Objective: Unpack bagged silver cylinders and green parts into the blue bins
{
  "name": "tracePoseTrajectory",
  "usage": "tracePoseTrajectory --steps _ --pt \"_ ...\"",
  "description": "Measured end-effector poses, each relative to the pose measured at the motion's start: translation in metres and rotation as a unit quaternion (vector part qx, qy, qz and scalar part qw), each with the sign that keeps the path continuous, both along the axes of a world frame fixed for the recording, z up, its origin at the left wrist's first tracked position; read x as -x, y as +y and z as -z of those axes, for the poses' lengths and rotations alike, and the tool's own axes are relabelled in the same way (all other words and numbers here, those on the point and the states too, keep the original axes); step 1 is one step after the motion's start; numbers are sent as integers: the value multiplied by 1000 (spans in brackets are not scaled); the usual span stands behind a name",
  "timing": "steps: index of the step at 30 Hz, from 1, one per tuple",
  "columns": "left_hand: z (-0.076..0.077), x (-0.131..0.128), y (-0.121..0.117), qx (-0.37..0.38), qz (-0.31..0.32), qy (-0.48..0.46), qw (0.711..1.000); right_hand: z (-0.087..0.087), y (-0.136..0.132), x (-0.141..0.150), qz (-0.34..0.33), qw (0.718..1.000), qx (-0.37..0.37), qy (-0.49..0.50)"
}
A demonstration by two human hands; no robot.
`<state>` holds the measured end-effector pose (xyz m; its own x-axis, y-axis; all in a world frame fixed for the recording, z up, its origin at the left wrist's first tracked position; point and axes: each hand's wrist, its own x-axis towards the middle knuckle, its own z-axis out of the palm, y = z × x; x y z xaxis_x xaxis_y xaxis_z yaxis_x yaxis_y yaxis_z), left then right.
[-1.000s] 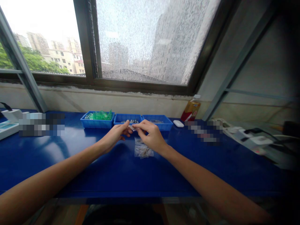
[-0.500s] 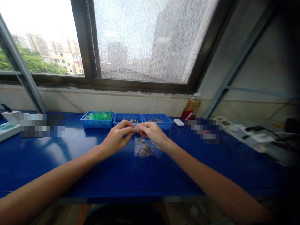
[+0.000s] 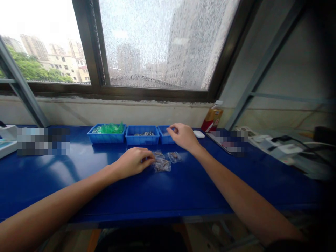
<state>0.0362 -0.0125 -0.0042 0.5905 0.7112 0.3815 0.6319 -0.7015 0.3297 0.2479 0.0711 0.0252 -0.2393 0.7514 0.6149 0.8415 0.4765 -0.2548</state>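
Note:
My left hand (image 3: 136, 161) rests low over the blue table, thumb and fingers pinched at the left edge of a small pile of clear plastic bags (image 3: 162, 165) with small brownish parts inside. Just right of that pile lies another small bag (image 3: 174, 156) holding thin parts. Over the right blue bin (image 3: 164, 140) is my right hand (image 3: 185, 136), its thumb and fingertips brought together; what they hold, if anything, cannot be made out. The middle blue bin (image 3: 142, 140) contains several small metal pieces.
A left blue bin (image 3: 106, 138) holds green plastic material. Behind and right are a white rounded case (image 3: 198, 134), a drink bottle (image 3: 213, 117) and a flat blurred object (image 3: 223, 142). Power strips with plugs (image 3: 286, 150) sit far right; white equipment (image 3: 7, 140) stands far left.
My hands, together in front of the middle bin before, have parted. The left came down to the bag pile; the right went over the right bin. The bag beside the pile now shows fully.

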Motion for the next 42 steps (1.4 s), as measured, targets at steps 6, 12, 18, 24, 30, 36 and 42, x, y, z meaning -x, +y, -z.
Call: tracePoseTrajectory --steps 6,12,18,24,30,36,42 --pt "-1 13 16 -52 -139 -158 976 2 -39 41 -180 944 258 101" --pt "-1 12 11 -131 -57 -172 975 13 -41 52 -232 812 423 330" --pt "-1 6 10 -14 -69 -188 980 17 -41 49 -216 944 139 208" --pt "-2 8 15 265 -133 -382 875 19 -47 48 -276 958 11 78" --pt "-3 11 16 71 -143 -334 929 16 -48 53 -255 938 151 182" --pt "-3 12 12 -179 -70 -94 977 19 -43 55 -254 798 410 361" --pt "-5 7 10 29 -91 -202 975 22 -44 52 -250 938 168 174"
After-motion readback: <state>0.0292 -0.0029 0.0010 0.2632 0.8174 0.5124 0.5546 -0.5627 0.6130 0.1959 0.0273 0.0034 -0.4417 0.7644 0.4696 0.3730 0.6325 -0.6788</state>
